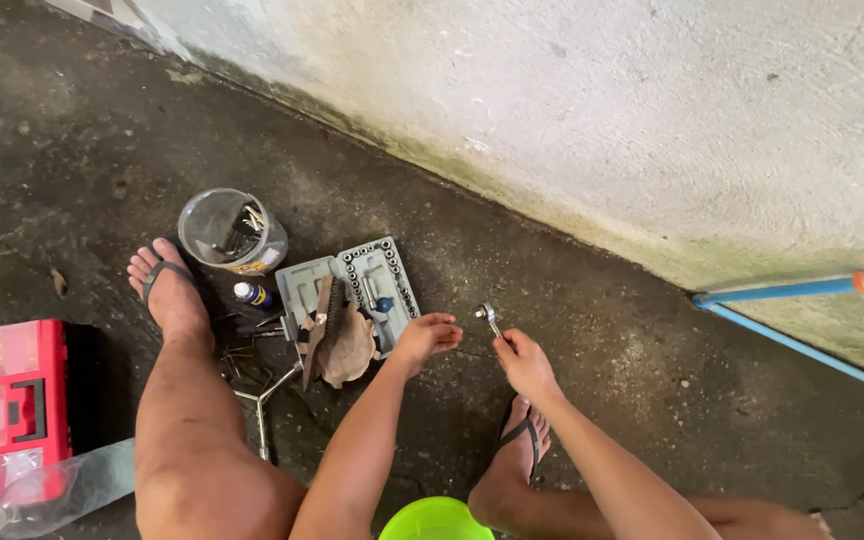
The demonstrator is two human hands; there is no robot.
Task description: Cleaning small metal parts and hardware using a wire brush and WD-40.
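My right hand [524, 362] grips the handle of a small metal ratchet wrench [489, 318], whose head points up and away from me. My left hand [426, 336] hovers just left of it with fingers loosely curled, holding nothing that I can see, right beside the open grey socket-set case [297, 283]. The case lies on the dark concrete floor with rows of sockets in its lid and a brownish rag [348, 348] and a wire brush [320, 325] lying over it.
A clear plastic jar [230, 230] with tools, a blue spray can [252, 295], a metal cross wrench [262, 405], a red toolbox [20, 405], a plastic bottle [47, 490], a green bowl [436, 520]. My feet wear flip-flops. White wall and blue pipes [797, 290] stand at right.
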